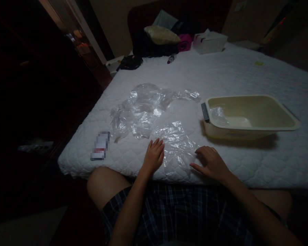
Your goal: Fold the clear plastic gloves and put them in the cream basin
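Note:
A clear plastic bag (178,143) lies spread on the white quilted bed, close to its front edge. My left hand (154,155) rests flat along the bag's left side, fingers stretched out. At the bag's right edge is my right hand (209,162), thumb and fingers apart; whether its fingertips touch the film is hard to tell. Beyond my hands, more crumpled clear plastic bags (143,111) lie in a loose heap. To the right stands a cream plastic bin (251,134) with grey handles, and some clear plastic (219,115) sits inside its left end.
A phone (100,146) with a blurred screen lies left of the plastic, near the bed's (128,153) edge. At the far end are a pillow (161,35), a pink roll (184,42), a white box (210,42) and dark cloth (130,63). The room is dim.

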`<state>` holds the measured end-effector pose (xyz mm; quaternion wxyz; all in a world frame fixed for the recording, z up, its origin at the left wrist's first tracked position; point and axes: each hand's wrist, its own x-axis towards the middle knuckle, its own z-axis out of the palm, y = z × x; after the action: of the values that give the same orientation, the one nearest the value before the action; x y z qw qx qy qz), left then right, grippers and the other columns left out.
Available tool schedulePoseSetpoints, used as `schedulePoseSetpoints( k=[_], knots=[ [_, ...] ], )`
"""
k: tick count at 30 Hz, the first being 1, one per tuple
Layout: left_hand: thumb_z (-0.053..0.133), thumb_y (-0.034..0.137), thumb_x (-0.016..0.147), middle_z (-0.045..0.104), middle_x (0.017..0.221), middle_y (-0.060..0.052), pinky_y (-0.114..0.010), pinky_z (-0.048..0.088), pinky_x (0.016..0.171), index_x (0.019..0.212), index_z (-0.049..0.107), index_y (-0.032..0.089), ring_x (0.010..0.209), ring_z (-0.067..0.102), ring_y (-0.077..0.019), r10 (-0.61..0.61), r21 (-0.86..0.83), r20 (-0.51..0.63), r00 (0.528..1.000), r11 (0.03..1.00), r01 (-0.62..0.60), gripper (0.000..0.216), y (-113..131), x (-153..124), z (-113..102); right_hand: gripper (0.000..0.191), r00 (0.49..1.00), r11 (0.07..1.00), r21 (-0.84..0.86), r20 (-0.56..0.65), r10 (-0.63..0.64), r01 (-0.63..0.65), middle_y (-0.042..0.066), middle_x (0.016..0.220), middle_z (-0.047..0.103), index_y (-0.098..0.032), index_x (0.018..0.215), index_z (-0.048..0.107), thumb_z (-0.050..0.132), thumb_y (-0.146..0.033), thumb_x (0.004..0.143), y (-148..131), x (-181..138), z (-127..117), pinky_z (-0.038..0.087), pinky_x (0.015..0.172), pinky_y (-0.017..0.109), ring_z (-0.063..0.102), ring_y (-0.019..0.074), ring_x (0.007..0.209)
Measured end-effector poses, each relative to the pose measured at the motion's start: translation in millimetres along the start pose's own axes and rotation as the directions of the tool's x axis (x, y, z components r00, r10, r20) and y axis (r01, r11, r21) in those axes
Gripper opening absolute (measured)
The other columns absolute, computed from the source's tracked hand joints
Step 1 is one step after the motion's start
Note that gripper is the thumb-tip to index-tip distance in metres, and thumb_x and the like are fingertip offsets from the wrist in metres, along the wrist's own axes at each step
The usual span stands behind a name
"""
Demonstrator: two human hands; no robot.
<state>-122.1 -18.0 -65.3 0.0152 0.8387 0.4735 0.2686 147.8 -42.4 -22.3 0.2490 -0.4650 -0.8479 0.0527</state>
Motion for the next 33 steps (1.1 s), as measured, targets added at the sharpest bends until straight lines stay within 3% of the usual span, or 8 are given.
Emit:
schedulePoseSetpoints(
  k=[4,8,12,17,20,24,28,33],
  knots=[
    [0.043,0.014,0.082,0.053,0.125,-0.009,-0.052,0.023,0.106,0.114,0.049,0.016,0.127,0.033,-0.0219,-0.010,-0.001,0.011,1.000,1.000,0.010,0.033,1,0,0,0.040,0.996,0.985,-0.158,0.038,0.075,-0.068,0.005,0.068,0.052,-0.017,0.071,0.048,0.054,-0.057,0.072,-8,-6,3,0.036,0.063,0.031,0.046,0.0181,0.065],
    [0.043,0.015,0.082,0.053,0.124,-0.009,-0.052,0.023,0.105,0.114,0.049,0.017,0.127,0.033,-0.0222,-0.008,-0.005,0.008,1.000,1.000,0.008,0.033,1,0,-1,0.025,0.991,0.962,-0.251,0.051,0.122,-0.106,0.006,0.070,0.053,-0.017,0.070,0.050,0.050,-0.040,0.079,-14,-7,9,0.034,0.065,0.031,0.047,0.0184,0.068],
    [0.042,0.015,0.083,0.052,0.125,-0.009,-0.053,0.024,0.105,0.114,0.049,0.018,0.127,0.033,-0.0231,-0.011,-0.004,0.008,1.000,1.000,0.011,0.033,1,1,-1,0.007,0.987,0.952,-0.279,0.066,0.147,-0.123,0.007,0.074,0.056,-0.016,0.075,0.054,0.049,-0.021,0.076,-14,-6,10,0.034,0.067,0.031,0.049,0.0195,0.072],
    [0.041,0.015,0.083,0.053,0.125,-0.008,-0.052,0.023,0.106,0.114,0.050,0.018,0.127,0.033,-0.0216,-0.017,-0.006,0.014,1.000,1.000,0.017,0.032,2,2,-2,0.015,1.000,0.961,-0.276,0.015,-0.002,0.006,0.009,0.085,0.060,-0.014,0.088,0.059,0.049,-0.014,0.076,-11,-6,4,0.035,0.076,0.034,0.050,0.0214,0.081],
    [0.041,0.015,0.083,0.053,0.125,-0.008,-0.053,0.023,0.105,0.114,0.050,0.018,0.126,0.035,-0.0221,-0.020,-0.011,0.017,1.000,1.000,0.020,0.032,2,2,-2,0.015,0.994,0.944,-0.315,-0.018,-0.106,0.095,0.010,0.085,0.061,-0.014,0.085,0.061,0.049,-0.013,0.075,-11,-8,0,0.036,0.081,0.036,0.050,0.0219,0.080],
    [0.042,0.016,0.083,0.053,0.124,-0.009,-0.053,0.023,0.105,0.114,0.050,0.018,0.126,0.035,-0.0227,-0.019,-0.012,0.020,1.000,1.000,0.019,0.032,2,1,-2,0.022,0.976,0.927,-0.307,0.057,-0.208,0.215,0.010,0.083,0.061,-0.016,0.089,0.062,0.046,-0.012,0.075,-17,-11,-6,0.035,0.086,0.040,0.051,0.0217,0.080],
    [0.042,0.015,0.083,0.053,0.124,-0.009,-0.053,0.023,0.105,0.115,0.050,0.018,0.127,0.034,-0.0227,-0.017,-0.012,0.020,1.000,1.000,0.017,0.033,1,1,-1,0.020,0.963,0.956,-0.162,0.156,-0.220,0.245,0.008,0.079,0.062,-0.018,0.093,0.062,0.048,-0.023,0.079,-20,-12,-11,0.034,0.089,0.045,0.055,0.0212,0.077],
    [0.043,0.014,0.082,0.052,0.126,-0.009,-0.052,0.022,0.106,0.114,0.050,0.017,0.128,0.032,-0.0215,-0.019,-0.014,0.025,0.999,1.000,0.019,0.033,2,1,-2,0.022,0.978,0.975,-0.110,0.105,-0.179,0.191,0.007,0.076,0.064,-0.014,0.096,0.060,0.045,-0.025,0.085,-9,-11,-4,0.039,0.082,0.039,0.057,0.0186,0.072]
  ],
)
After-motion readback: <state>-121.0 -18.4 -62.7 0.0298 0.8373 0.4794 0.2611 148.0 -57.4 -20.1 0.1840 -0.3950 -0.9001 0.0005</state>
